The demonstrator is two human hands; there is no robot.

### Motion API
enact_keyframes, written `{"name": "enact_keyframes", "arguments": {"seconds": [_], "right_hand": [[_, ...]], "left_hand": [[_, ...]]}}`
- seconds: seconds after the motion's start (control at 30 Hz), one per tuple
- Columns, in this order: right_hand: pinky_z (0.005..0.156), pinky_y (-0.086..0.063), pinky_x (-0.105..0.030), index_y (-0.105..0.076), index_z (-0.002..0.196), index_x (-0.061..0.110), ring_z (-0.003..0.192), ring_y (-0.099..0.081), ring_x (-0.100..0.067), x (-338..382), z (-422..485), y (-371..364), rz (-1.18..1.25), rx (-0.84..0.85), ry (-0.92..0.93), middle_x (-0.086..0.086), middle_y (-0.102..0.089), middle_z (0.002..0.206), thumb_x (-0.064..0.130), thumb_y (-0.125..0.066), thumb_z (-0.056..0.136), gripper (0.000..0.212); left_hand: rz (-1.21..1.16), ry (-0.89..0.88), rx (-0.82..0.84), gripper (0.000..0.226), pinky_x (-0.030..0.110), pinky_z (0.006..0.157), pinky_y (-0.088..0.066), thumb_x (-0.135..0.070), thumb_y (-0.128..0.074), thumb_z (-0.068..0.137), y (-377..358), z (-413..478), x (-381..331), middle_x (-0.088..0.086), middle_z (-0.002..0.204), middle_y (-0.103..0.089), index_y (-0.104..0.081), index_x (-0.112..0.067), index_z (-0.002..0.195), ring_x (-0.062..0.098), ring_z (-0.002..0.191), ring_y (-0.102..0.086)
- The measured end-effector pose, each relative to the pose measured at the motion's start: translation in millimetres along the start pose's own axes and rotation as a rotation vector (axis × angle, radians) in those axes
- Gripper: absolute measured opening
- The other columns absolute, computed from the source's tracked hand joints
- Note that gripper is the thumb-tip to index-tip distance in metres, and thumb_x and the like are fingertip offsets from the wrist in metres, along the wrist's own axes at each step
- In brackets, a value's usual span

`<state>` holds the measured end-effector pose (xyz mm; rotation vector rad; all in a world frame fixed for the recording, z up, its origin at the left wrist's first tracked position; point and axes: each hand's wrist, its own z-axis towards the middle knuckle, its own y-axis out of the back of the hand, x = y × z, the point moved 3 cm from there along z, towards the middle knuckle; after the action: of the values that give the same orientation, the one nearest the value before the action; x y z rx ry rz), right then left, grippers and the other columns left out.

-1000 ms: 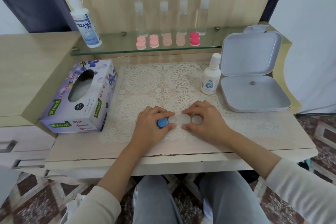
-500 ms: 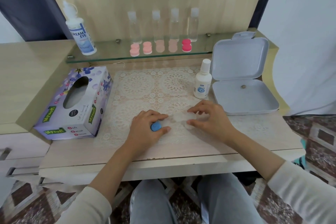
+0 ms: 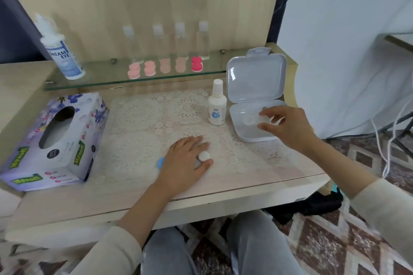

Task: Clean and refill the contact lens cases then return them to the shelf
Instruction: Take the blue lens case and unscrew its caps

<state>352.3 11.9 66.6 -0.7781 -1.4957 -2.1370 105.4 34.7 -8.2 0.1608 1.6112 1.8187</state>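
— Where's the lens case?
— The clear lens case (image 3: 254, 120) is in the right hand (image 3: 288, 127), pinched between thumb and fingertips over the base of the open grey box (image 3: 252, 139). I can't tell whether it touches the base.
— And the other hand?
— The left hand (image 3: 185, 164) lies palm down on the lace mat (image 3: 138, 123), with a white cap (image 3: 203, 156) nipped between thumb and forefinger. A blue cap (image 3: 160, 162) peeks out at the hand's outer edge.
— What else is on the worktop (image 3: 245, 185)?
— A small white bottle (image 3: 217, 106) just beside the box, and a tissue box (image 3: 55, 140) far left. Behind them, the glass shelf (image 3: 100, 80) carries a large solution bottle (image 3: 60, 53), clear bottles (image 3: 181, 42) and a row of pink lens cases (image 3: 149, 69). The rightmost is a deeper pink.
— The room?
— A patterned floor (image 3: 324, 241) and a white wall (image 3: 335, 40) on the right.
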Motion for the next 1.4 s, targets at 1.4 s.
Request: {"name": "enact_keyframes", "arguments": {"seconds": [1.4], "right_hand": [[0.046,-0.049,-0.033,-0.073,0.086,0.009,0.067,-0.056,-0.029,-10.4,22.2,7.0,-0.467,-0.130,0.526,-0.009,-0.062,0.076,-0.016,-0.069,0.065,0.034]], "left_hand": [[0.019,-0.011,-0.020,0.071,0.024,0.108,-0.008,-0.065,-0.018,0.078,-2.4,-3.1,1.5,-0.009,0.145,-0.036,-0.045,-0.029,0.133,0.013,0.136,-0.028]]}}
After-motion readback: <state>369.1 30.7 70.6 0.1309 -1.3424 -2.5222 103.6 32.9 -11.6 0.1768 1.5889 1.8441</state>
